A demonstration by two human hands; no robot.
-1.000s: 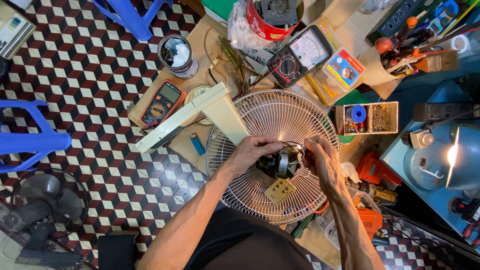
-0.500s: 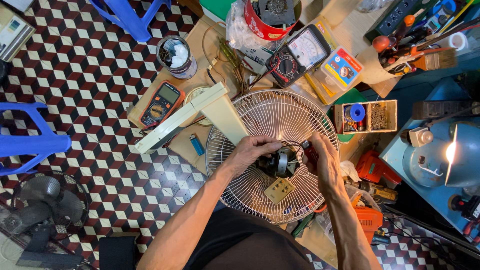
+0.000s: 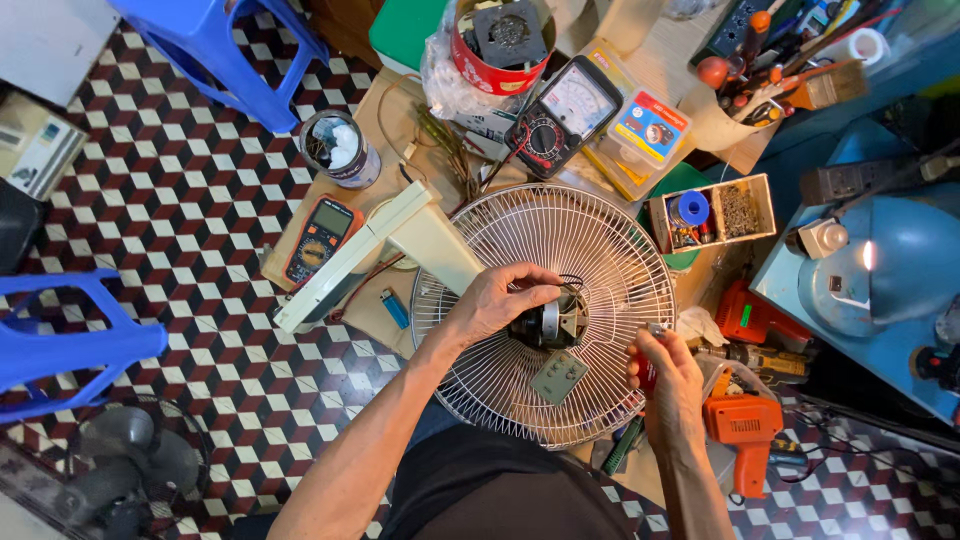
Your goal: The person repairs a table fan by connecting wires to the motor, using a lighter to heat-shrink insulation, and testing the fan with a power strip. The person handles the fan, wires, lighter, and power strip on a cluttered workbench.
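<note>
head view: fan motor (image 3: 548, 322) sits inside left hand (image 3: 497, 300) grip.

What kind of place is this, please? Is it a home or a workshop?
Most likely a small repair workshop for electrical goods. A fan guard with its motor lies open under the left hand, with two test meters and an orange drill nearby.
</note>
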